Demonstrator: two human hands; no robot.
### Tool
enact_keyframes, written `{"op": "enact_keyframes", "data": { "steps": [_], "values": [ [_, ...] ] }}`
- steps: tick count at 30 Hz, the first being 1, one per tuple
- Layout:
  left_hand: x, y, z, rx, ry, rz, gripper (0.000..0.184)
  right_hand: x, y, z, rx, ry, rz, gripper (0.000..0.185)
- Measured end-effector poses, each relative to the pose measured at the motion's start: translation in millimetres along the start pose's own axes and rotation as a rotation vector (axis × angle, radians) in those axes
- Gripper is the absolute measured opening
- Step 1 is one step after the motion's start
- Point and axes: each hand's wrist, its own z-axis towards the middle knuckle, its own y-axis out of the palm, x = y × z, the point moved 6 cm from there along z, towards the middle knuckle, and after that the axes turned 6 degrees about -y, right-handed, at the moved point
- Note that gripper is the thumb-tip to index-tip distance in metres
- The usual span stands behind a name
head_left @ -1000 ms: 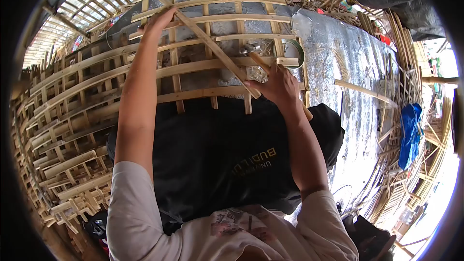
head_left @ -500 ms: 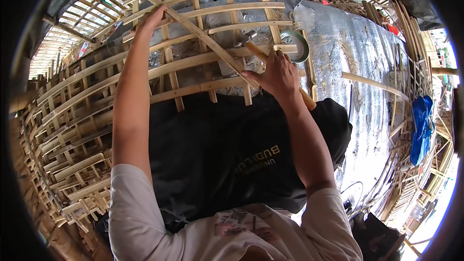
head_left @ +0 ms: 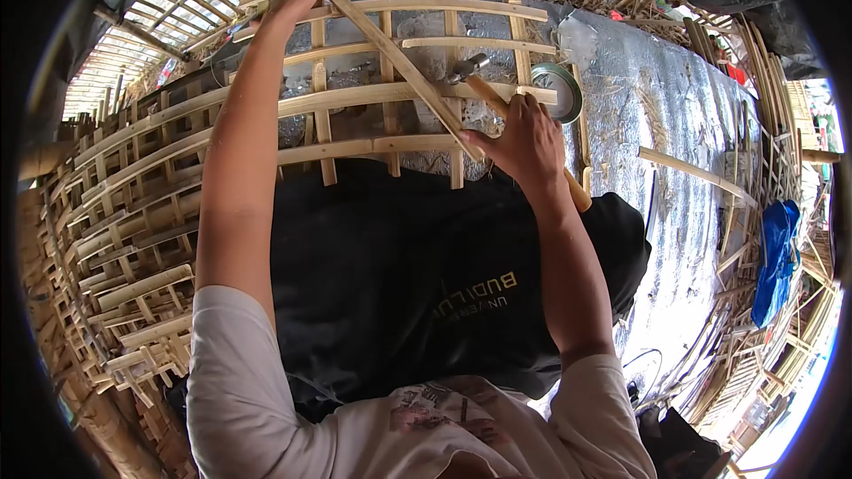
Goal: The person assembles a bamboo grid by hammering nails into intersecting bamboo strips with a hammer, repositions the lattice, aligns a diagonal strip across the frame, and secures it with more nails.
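Note:
A lattice of pale bamboo strips [head_left: 390,93] spans the space in front of me, with one loose-looking bamboo strip [head_left: 382,43] lying diagonally across it. My left hand [head_left: 300,5] is closed at the upper part of this diagonal strip, its fingers partly hidden behind the lattice. In my right hand [head_left: 531,144] is a hammer [head_left: 486,90], gripped by its wooden handle, with the metal head pointing up and left over the lattice. The right thumb rests against the diagonal strip's lower end. Just beyond that hand sits a round metal tin [head_left: 568,93].
Black cloth with gold lettering [head_left: 399,257] covers my lap. Shiny silver sheeting [head_left: 612,71] lies under the lattice and to the right. Stacked bamboo lattices [head_left: 133,239] stand at left. A single strip [head_left: 697,173] and a blue plastic bag [head_left: 777,262] are at right.
My view has shifted slightly, so the lattice and tin appear a little farther right. Both hands keep their places on the diagonal strip, and the hammer stays in my right hand.

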Motion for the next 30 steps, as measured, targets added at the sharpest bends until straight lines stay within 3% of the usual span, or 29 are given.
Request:
{"op": "enact_keyframes", "data": {
  "steps": [7, 14, 24, 26, 30],
  "values": [
    [-20.4, -4.7, -9.8, -0.037, -0.022, -0.275, 0.076, -3.6, -1.2, 2.1, 0.014, -0.012, 0.003, 0.085],
    [-69.5, 19.1, 28.6, -0.018, -0.105, -0.099, 0.075, -2.7, 6.4, 1.3, -0.024, -0.009, 0.018, 0.084],
    [-55.5, 16.9, -2.9, -0.025, -0.119, -0.029, 0.076, 2.4, 12.0, 4.5, -0.023, 0.041, 0.0, 0.083],
    [-51.1, 16.2, -16.7, 0.014, -0.14, -0.062, 0.075, 0.5, 14.3, 3.8, -0.013, 0.035, -0.034, 0.083],
    [-43.8, 16.9, -26.0, -0.106, -0.067, -0.304, 0.074, 0.9, 17.2, 5.6, -0.024, 0.049, -0.108, 0.088]
  ]
}}
